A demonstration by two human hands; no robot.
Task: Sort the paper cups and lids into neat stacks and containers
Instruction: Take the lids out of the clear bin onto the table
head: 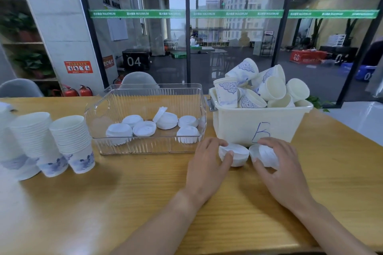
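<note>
Two white lids lie on the wooden table (124,192) just in front of the white bin. My left hand (207,167) grips the left lid (238,154) with thumb and fingers curled round it. My right hand (277,170) grips the right lid (263,154) the same way. The white bin (259,124), marked with a blue "B", is heaped with loose paper cups (267,87). A clear plastic tray (145,147) to its left holds several white lids (145,128).
Stacks of nested paper cups (70,143) stand at the table's left, with a taller stack (31,141) beside them. Grey chair backs (138,80) show behind the table. A glass wall lies beyond.
</note>
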